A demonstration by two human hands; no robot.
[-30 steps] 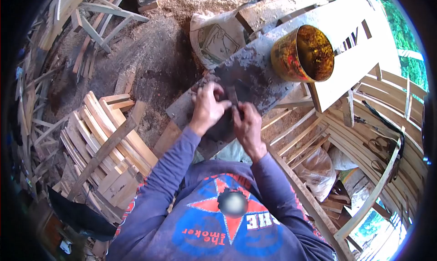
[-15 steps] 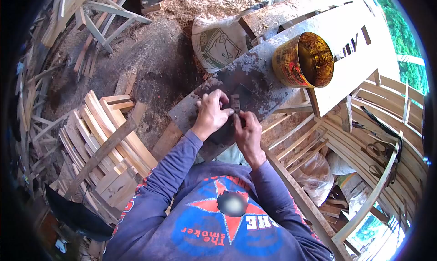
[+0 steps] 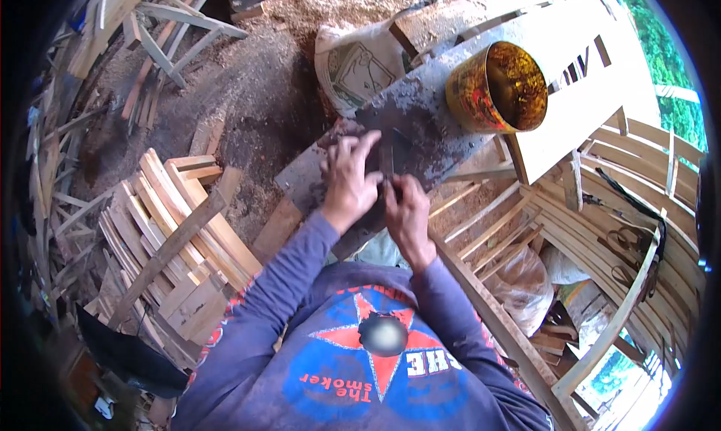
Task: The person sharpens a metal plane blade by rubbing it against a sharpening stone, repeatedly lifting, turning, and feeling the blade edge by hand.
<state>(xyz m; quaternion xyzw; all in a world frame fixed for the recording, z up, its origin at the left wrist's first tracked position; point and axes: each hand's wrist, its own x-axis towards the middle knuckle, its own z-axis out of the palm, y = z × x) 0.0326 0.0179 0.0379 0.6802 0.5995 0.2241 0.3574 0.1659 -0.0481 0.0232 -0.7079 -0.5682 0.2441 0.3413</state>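
Note:
A small dark flat piece (image 3: 387,159) lies over the stained board (image 3: 300,170), between my two hands. My right hand (image 3: 409,209) pinches its near end with fingers curled. Just left of the piece is my left hand (image 3: 349,177), its fingers spread apart and its thumb near the piece's edge. Whether that thumb touches it, I cannot tell. A dark flat shape (image 3: 403,147) is on the board right beside the piece. Farther up the board stands a yellow and red tin (image 3: 496,89), open at the top, with a wet-looking amber inside.
Stacked wooden slats (image 3: 180,228) lie at the left. Behind the board is a white printed sack (image 3: 360,67). Long wooden strips (image 3: 638,183) and a clear plastic bag (image 3: 522,281) are at the right. Sawdust covers the ground.
My left fingers have opened out from their curled pose beside the piece. My right hand keeps its pinch, nearly in the same place. The view has shifted slightly.

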